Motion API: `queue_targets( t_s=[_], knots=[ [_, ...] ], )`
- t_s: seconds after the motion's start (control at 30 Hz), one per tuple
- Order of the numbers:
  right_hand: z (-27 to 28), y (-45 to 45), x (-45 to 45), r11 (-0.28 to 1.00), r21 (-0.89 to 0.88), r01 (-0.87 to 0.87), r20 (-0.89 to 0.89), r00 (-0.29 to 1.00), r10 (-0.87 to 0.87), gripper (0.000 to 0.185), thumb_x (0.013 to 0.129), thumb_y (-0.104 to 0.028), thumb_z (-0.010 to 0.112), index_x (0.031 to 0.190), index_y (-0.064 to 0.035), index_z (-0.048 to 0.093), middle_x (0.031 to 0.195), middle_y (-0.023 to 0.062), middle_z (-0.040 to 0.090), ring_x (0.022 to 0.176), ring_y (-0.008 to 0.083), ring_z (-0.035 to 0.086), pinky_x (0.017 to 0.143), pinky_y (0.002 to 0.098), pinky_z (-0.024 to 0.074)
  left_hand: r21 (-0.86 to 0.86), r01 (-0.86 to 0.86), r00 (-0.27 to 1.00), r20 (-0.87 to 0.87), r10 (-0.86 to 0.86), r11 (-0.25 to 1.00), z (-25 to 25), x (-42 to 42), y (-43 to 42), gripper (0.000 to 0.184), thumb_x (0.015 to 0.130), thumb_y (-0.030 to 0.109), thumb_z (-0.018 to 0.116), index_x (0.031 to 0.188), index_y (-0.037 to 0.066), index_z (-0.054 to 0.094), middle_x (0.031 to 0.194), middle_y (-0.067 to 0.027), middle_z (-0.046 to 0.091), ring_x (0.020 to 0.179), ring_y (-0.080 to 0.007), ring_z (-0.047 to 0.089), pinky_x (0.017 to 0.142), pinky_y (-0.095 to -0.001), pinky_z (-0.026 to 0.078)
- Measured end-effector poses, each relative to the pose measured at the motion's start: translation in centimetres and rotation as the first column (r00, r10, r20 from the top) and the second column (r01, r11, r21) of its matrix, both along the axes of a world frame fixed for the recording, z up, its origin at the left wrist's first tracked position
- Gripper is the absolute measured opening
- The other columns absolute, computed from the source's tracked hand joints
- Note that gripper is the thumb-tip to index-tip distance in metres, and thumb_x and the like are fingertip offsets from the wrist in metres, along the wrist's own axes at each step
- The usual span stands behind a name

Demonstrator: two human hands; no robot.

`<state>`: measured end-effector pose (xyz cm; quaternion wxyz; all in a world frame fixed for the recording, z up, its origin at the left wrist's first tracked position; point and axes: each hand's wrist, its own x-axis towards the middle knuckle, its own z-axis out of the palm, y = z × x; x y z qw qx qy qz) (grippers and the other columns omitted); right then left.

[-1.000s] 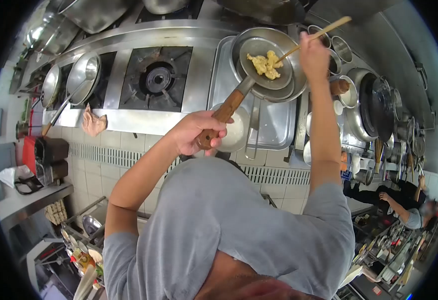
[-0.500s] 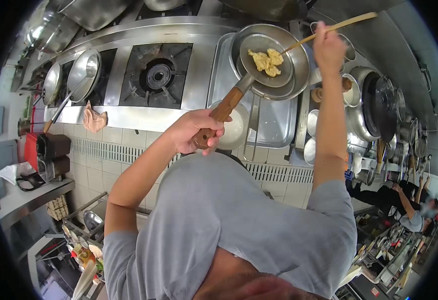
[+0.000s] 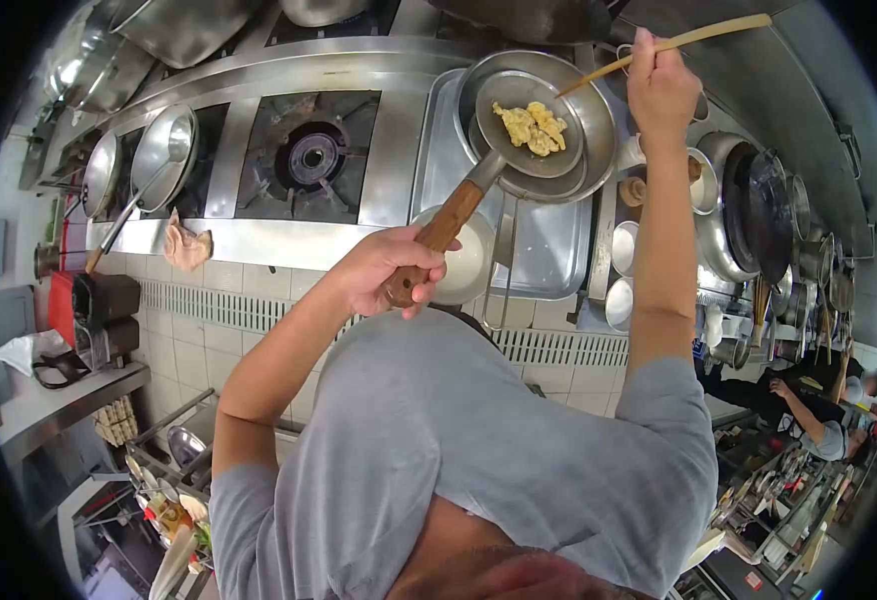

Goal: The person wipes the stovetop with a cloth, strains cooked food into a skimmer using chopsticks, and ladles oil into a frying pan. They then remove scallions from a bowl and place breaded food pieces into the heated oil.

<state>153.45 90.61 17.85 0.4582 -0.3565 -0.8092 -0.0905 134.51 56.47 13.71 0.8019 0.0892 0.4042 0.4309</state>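
Note:
My left hand (image 3: 399, 268) is wrapped round the wooden handle (image 3: 437, 240) of a small pan (image 3: 569, 162). Yellow cooked egg (image 3: 531, 128) lies in that pan, which is over a larger metal bowl (image 3: 601, 110) on a metal tray (image 3: 549, 250). Closed on a long wooden stick (image 3: 714, 31), my right hand (image 3: 664, 92) is up at the right of the pan, with the stick's thin tip near the egg. A white bowl (image 3: 469, 262) sits beneath the handle, partly hidden by it.
Left of the tray is a gas burner (image 3: 313, 158). Further left are a wok with a ladle (image 3: 166, 158) and a cloth (image 3: 188, 243) on the stove's edge. Pots and small bowls (image 3: 621, 302) stand at the right. A person (image 3: 809, 410) is at the far right.
My right hand has moved up and to the right with the stick, whose tip has drawn back from the egg. My left hand still holds the pan, nearly in place.

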Motion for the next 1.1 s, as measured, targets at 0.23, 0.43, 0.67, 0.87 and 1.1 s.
queue_targets(
  t_s=[0.23, 0.43, 0.67, 0.87, 1.1],
  knots=[
    [-1.6, 1.5, 0.5, 0.995, 0.066, 0.071, 0.048, 0.996, -0.074, 0.041, 0.101, -0.037, 0.057, 0.075, -0.0058, 0.063, 0.061, 0.0194, 0.063, 0.058, 0.0399, 0.065, 0.052, 0.0469, 0.0523, 0.017, -0.009, 1.000, -0.007, 0.009, 1.000, 0.0, -0.1, -0.1, 0.054, 0.089, 0.011, 0.064, 0.136, -0.006, 0.045, 0.079, -0.0040, 0.056, 0.054, -0.0117, 0.055, 0.037, -0.0305, 0.047],
    [-8.9, 3.7, -0.8, 0.997, -0.079, 0.008, 0.060, 0.998, -0.003, 0.043, 0.101, -0.042, 0.053, 0.082, -0.0050, 0.066, 0.065, 0.0227, 0.063, 0.062, 0.0438, 0.065, 0.057, 0.0512, 0.0523, 0.036, -0.011, 1.000, -0.008, 0.011, 0.999, -0.2, 0.0, -0.2, 0.053, 0.090, 0.010, 0.063, 0.136, -0.007, 0.045, 0.079, -0.0041, 0.056, 0.054, -0.0117, 0.055, 0.037, -0.0302, 0.048],
    [0.4, 0.3, 0.6, 1.000, -0.012, -0.018, -0.092, 0.996, 0.017, 0.035, 0.099, -0.035, 0.060, 0.082, -0.0060, 0.068, 0.064, 0.0188, 0.065, 0.060, 0.0408, 0.066, 0.054, 0.0472, 0.0521, 0.017, -0.016, 1.000, 0.011, 0.016, 1.000, -0.1, -0.2, -0.1, 0.052, 0.090, 0.010, 0.062, 0.136, -0.008, 0.045, 0.078, -0.0039, 0.056, 0.054, -0.0113, 0.054, 0.037, -0.0305, 0.048],
    [-8.8, 4.0, -1.0, 0.993, -0.115, 0.010, 0.017, 1.000, -0.008, 0.047, 0.100, -0.046, 0.052, 0.084, -0.0049, 0.067, 0.071, 0.0237, 0.067, 0.070, 0.0473, 0.066, 0.065, 0.0577, 0.0527, 0.017, -0.014, 1.000, 0.003, 0.013, 1.000, 0.1, -0.1, -0.2, 0.053, 0.090, 0.011, 0.063, 0.137, -0.007, 0.045, 0.079, -0.0034, 0.056, 0.054, -0.0110, 0.054, 0.038, -0.0307, 0.048],
    [0.6, -1.3, 1.6, 1.000, -0.027, -0.007, -0.113, 0.994, 0.004, 0.043, 0.101, -0.039, 0.055, 0.075, -0.0060, 0.062, 0.063, 0.0192, 0.064, 0.057, 0.0400, 0.065, 0.052, 0.0499, 0.0513, 0.029, -0.014, 1.000, 0.021, 0.013, 0.999, -0.3, -0.1, -0.2, 0.054, 0.090, 0.012, 0.064, 0.137, -0.006, 0.045, 0.079, -0.0033, 0.055, 0.055, -0.0113, 0.054, 0.038, -0.0298, 0.047]
  ],
)
